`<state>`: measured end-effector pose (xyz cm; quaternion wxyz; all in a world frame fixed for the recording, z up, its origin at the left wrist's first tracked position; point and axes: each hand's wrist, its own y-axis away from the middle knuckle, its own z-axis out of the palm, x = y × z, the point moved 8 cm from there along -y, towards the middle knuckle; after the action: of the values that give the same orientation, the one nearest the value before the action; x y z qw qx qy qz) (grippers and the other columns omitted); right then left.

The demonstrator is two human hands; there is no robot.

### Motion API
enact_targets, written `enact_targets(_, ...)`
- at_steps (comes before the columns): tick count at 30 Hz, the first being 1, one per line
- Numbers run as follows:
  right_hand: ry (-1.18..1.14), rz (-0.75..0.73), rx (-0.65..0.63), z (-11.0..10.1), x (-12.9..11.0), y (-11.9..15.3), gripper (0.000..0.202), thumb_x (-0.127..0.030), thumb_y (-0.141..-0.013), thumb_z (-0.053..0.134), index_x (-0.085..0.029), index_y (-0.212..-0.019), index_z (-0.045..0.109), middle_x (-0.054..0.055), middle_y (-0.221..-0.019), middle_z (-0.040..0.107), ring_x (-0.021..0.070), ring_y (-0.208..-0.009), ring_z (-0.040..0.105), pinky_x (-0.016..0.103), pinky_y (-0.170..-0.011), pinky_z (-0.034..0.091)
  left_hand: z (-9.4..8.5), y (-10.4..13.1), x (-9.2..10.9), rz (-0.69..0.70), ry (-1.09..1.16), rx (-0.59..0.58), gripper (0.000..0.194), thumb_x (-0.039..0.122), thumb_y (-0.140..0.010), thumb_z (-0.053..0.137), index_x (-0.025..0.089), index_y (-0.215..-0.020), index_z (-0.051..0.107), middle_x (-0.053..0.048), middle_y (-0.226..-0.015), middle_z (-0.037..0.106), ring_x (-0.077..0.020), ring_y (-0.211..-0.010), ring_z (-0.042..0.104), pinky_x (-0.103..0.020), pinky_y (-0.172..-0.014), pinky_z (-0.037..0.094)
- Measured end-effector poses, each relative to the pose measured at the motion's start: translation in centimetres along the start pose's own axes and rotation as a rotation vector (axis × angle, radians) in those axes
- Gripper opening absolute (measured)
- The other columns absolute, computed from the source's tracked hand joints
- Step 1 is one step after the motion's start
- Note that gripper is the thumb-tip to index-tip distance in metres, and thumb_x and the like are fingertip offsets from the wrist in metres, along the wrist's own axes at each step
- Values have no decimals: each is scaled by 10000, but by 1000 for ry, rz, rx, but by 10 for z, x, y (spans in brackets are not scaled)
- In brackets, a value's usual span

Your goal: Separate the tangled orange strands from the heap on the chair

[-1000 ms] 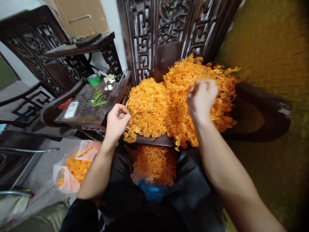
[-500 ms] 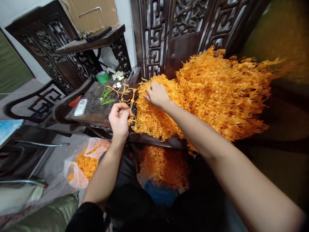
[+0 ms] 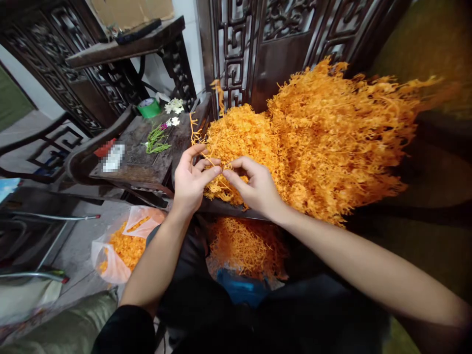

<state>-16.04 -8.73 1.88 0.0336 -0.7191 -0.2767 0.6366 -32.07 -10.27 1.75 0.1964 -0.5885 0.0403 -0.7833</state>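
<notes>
My left hand [image 3: 191, 177] pinches a thin orange plastic branch [image 3: 193, 129], whose forked end sticks up past the fingers. Thumb and fingertips of my right hand [image 3: 254, 184] are closed at the lower end of that branch, meeting the left fingertips; what exactly lies between them is partly hidden. Just behind both hands is a low heap of orange branches [image 3: 243, 130]. A much larger pile of the same orange branches [image 3: 342, 142] spreads to the right.
A dark wooden bench [image 3: 136, 169] carries a roll of green tape [image 3: 148, 107], green stems [image 3: 158, 140] and white flowers [image 3: 174, 105]. On the floor stands a plastic bag [image 3: 127, 246] of orange pieces. More orange strands [image 3: 243, 246] lie below the bench edge, by a blue container [image 3: 241, 287].
My right hand has come back from the heap to meet my left hand. The branch in the left hand has turned more upright. The whole view has shifted slightly.
</notes>
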Motion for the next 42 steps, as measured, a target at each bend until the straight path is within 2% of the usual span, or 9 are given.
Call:
enact_targets(7,-296,115,298,-39,32,-10,280,-464,-891,714,-211,-850,602,31,-802,673,164,-757,658,361,-769,568,9,1,-12,-80,-35,11,663,92,-523,944,225,-1088,624,-23,-1085,578,-116,-830,663,-267,-779,590)
enact_targets(13,-389,80,509,-115,52,-23,312,-422,-877,698,-247,-879,440,35,-957,692,164,-840,710,349,-739,600,-17,-10,16,35,-3,162,666,60,-480,907,218,-1068,638,-12,-1050,585,-93,-802,647,-218,-721,565)
enact_targets(18,-233,157,102,-71,46,-18,206,-275,-895,522,-242,-1098,501,25,-850,659,151,-649,608,338,-606,540,-11,-8,13,-12,-14,132,673,96,-480,934,213,-1079,650,-15,-1047,594,-94,-806,655,-219,-737,577)
enact_targets(22,-47,237,-25,-43,41,-12,403,-442,-1036,302,-231,-1251,570,87,-965,669,224,-811,634,386,-663,523,-3,-2,8,-45,-37,89,657,104,-501,933,217,-1086,656,-25,-1064,610,-101,-804,662,-216,-723,584)
enact_targets(25,21,86,-143,-33,20,-12,433,-574,-1025,412,-246,-1205,629,96,-1159,689,254,-1070,635,412,-883,522,4,3,6,-93,-56,41,645,116,-531,925,225,-1106,654,-36,-1117,616,-101,-811,668,-216,-730,586)
enact_targets(27,59,-7,-195,-28,9,-10,362,-548,-989,539,-227,-1090,669,71,-1068,711,226,-977,638,377,-864,501,9,8,1,-181,-80,-3,595,189,-606,912,228,-1137,646,-57,-1197,608,-123,-840,689,-233,-724,594)
enact_targets(31,148,11,-197,-20,9,-6,401,-530,-1016,498,-193,-866,656,28,-785,642,174,-724,557,330,-698,417,16,14,-8,-274,-151,-73,669,221,-618,923,248,-1206,607,-81,-1364,544,-173,-956,729,-257,-775,604)
enact_targets(35,211,51,-187,-10,19,-2,419,-571,-1011,491,-189,-941,651,78,-949,672,208,-875,593,351,-789,420,10,7,0,-115,-157,-17,795,155,-521,963,275,-1211,586,-70,-1405,507,-159,-982,728,-225,-784,589)
enact_targets(42,275,27,-84,-7,20,5,324,-445,-1060,368,-228,-831,442,23,-782,571,185,-736,538,328,-695,370,16,6,-7,-202,-154,-14,669,283,-677,918,261,-1223,533,-26,-1070,662,-144,-905,723,-223,-718,604)
